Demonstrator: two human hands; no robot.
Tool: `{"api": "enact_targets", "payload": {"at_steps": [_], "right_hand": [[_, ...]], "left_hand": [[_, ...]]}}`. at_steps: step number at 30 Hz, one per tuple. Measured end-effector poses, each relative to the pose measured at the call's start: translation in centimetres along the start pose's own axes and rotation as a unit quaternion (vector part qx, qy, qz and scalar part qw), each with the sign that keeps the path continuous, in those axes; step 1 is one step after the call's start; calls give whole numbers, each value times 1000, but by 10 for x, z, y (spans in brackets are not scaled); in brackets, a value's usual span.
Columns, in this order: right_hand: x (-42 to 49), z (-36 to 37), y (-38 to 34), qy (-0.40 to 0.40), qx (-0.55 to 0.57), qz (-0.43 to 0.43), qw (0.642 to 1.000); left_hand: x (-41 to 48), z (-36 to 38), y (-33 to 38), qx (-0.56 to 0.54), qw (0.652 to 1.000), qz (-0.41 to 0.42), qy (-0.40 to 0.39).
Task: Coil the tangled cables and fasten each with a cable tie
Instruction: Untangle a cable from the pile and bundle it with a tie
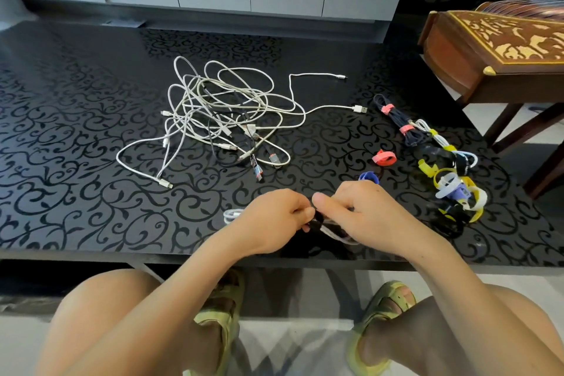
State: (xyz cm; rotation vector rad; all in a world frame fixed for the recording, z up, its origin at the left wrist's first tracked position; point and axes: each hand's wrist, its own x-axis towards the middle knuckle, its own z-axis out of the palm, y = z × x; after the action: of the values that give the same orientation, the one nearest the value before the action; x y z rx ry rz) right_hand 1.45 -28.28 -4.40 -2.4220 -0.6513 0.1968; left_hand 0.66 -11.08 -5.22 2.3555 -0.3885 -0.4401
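Partly done: left hand [274, 217] pinches a black strap tie [316, 221] round the coiled white cable [231, 214] gripped by right hand [363, 210]; dark pink-tied bundle [396, 119] finished, tangled white cable heap [219, 110] remains.

A tangled heap of white cables [220, 107] sprawls uncoiled, with tied bundles [398, 120] and loose coloured ties [384, 158] lying to its right.

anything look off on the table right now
Only the central heap of white cables, knotted together, plugs sticking out all round. A red tie and a blue tie lie loose, apart from the tie pile at right. The left hand and right hand hold a coiled cable. Nothing looks spilled or damaged.
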Motion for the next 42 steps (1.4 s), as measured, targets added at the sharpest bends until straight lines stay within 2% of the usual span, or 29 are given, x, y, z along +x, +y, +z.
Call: {"api": "enact_targets", "payload": {"at_steps": [2, 5, 7, 9, 12, 14, 16, 21, 23, 25, 26, 27, 29, 30, 31, 33, 34, 36, 38, 40, 42], "right_hand": [[2, -2, 2, 10, 47, 27, 998], [2, -8, 3, -24, 121, 39, 992], [3, -7, 2, -47, 128, 49, 989], [4, -3, 0, -61, 80, 64, 993], [4, 4, -2, -61, -54, 68, 994], [4, 13, -5, 13, -189, 22, 982], [5, 25, -7, 122, -326, -11, 937], [6, 39, -2, 230, -428, -83, 870], [5, 43, 1, 279, -410, -106, 862], [5, 50, 3, 302, -372, -109, 871], [6, 51, 4, 300, -357, -91, 880], [8, 51, 4, 284, -350, -66, 890], [12, 44, 3, 257, -295, 19, 920], [14, 36, 5, 241, -203, 78, 946], [17, 26, 8, 250, -79, 136, 955], [24, 4, 16, 281, 141, 229, 921], [28, -5, 24, 295, 177, 244, 907], [45, -24, 37, 307, 147, 277, 898], [65, -40, 53, 328, 32, 303, 894], [87, -55, 68, 338, -95, 319, 881], [108, -64, 81, 311, -166, 333, 875]], "left_hand": [[-1, -3, 6, 43, 999, 16, 6], [-2, -9, 8, 70, 997, 33, 5], [-1, -8, 7, 108, 993, 36, 11], [0, -3, 7, 156, 987, 31, 29], [2, 4, 10, 181, 982, 12, 57], [6, 4, 12, 158, 983, -5, 96], [11, 0, 12, 93, 986, -39, 130], [25, -6, 2, -128, 981, -100, 102], [26, -11, 5, -100, 987, -105, 71], [25, -13, 10, 9, 994, -92, 58], [24, -12, 11, 67, 992, -64, 83], [23, -11, 11, 115, 982, -13, 147], [23, -9, 7, 175, 924, 106, 322], [24, -11, 5, 180, 889, 144, 397], [23, -13, 4, 164, 863, 160, 451], [21, -21, 7, 102, 854, 140, 490], [19, -23, 8, 69, 865, 115, 483], [18, -25, 9, -2, 893, 57, 447], [21, -25, 8, -64, 904, 24, 422], [23, -26, 7, -74, 907, 11, 415], [25, -30, 4, -53, 909, 4, 413]]}}
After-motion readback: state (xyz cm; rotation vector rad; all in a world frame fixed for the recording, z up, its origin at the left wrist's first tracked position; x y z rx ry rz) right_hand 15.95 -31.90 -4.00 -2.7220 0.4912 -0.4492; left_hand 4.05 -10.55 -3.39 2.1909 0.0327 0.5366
